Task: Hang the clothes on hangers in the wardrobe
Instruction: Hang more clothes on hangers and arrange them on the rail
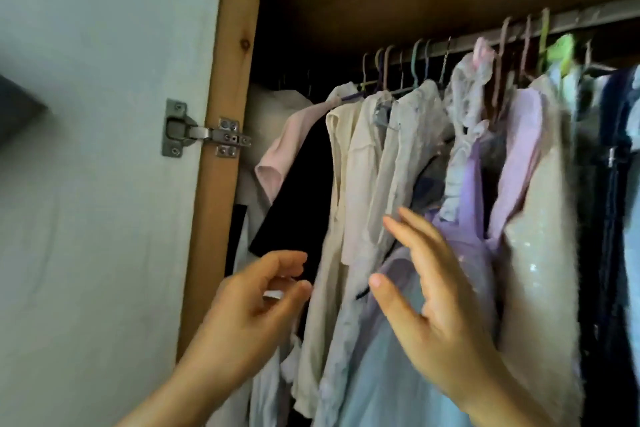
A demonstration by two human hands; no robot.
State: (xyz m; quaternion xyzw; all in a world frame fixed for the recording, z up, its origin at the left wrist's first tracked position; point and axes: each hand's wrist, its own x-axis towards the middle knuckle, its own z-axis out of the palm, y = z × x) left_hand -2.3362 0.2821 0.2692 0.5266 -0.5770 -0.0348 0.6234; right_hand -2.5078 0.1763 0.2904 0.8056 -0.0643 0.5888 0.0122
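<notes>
Inside the open wardrobe, a metal rail [581,19] carries several coloured hangers [419,59] with clothes: a pink top [294,139], cream and white shirts [360,163], a lilac dress [471,204], a sequinned pale garment [543,253] and dark clothes at the right. My right hand [436,302] is raised with straight fingers in front of the lilac dress and a light blue garment [381,374]. My left hand [256,302] hovers lower left with loosely curled fingers, holding nothing I can make out.
The wardrobe's wooden side panel [225,149] stands at the left, with a metal hinge [204,133] joining it to the pale open door [97,184]. A dark gap lies between the pink top and the panel.
</notes>
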